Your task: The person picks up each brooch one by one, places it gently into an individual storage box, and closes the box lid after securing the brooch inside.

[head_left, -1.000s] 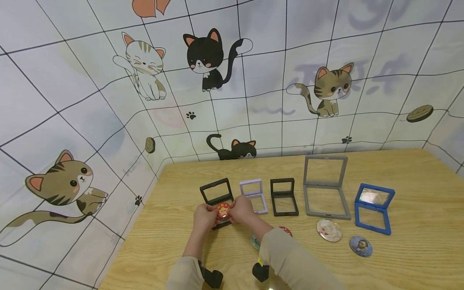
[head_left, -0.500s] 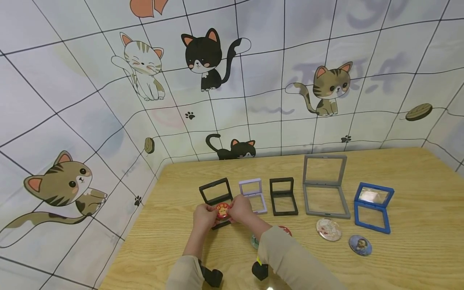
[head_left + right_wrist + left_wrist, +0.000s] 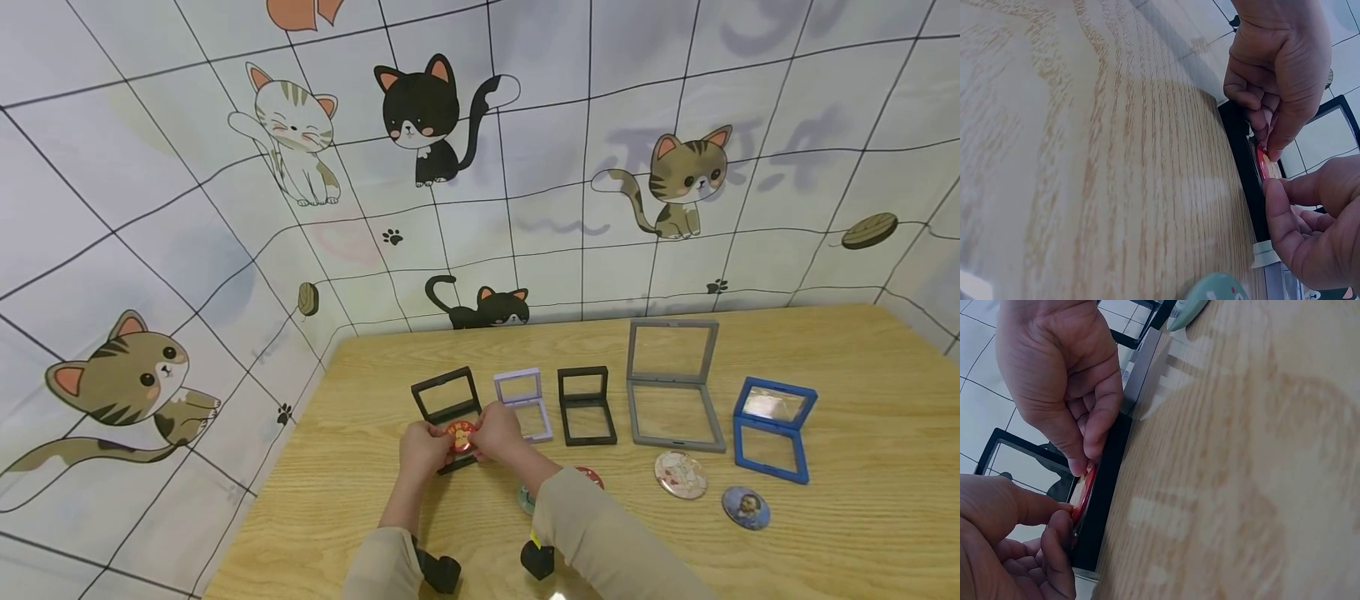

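A round red pin badge (image 3: 461, 437) with a yellow figure on it is pinched at both sides by my hands. My left hand (image 3: 423, 447) grips its left edge, thumb and fingertips at the rim. Opposite, my right hand (image 3: 498, 433) pinches the right edge. Under the badge lies the lower half of an opened black display frame (image 3: 441, 378), its lid tilted up behind. In the left wrist view the badge (image 3: 1083, 495) is tilted close over the black frame (image 3: 1105, 487). The right wrist view shows the badge (image 3: 1264, 162) between both sets of fingertips, its far edge partly hidden.
To the right stand opened frames: lavender (image 3: 547, 422), black (image 3: 589, 441), large grey (image 3: 667, 385) and blue (image 3: 772, 428). A pale badge (image 3: 681, 475) and a blue badge (image 3: 746, 507) lie before them. The right forearm partly covers a green badge (image 3: 527, 500) and a red-rimmed badge (image 3: 591, 477).
The hands and the red badge stay at the black frame, with the badge's tilt shifting only slightly. The head view has drifted a little.
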### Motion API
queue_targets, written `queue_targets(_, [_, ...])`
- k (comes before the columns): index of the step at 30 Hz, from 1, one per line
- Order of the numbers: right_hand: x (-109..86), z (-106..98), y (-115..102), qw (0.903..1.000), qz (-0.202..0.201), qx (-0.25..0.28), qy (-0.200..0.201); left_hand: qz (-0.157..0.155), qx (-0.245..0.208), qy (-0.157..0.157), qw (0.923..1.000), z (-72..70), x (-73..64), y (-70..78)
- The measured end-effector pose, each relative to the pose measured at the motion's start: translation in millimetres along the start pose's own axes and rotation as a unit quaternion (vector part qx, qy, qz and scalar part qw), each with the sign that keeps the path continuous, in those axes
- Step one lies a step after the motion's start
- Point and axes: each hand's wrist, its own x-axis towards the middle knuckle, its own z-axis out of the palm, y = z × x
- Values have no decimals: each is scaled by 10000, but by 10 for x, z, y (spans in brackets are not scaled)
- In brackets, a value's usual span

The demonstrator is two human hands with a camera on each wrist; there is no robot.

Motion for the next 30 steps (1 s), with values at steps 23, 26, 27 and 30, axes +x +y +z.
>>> queue_targets(23, [-21, -58, 105, 9993, -291, 15, 224, 207, 389, 374, 9983, 39, -20, 18])
queue_targets(26, [-36, -132, 131, 9959, -595, -636, 260, 241, 432, 426, 9979, 47, -18, 22])
queue_targets(27, [-41, -156, 138, 9931, -702, -898, 259, 252, 457, 443, 9977, 46, -20, 24])
queue_targets(30, [-58, -219, 157, 9808, -999, -1658, 240, 249, 506, 470, 9973, 38, -25, 25])
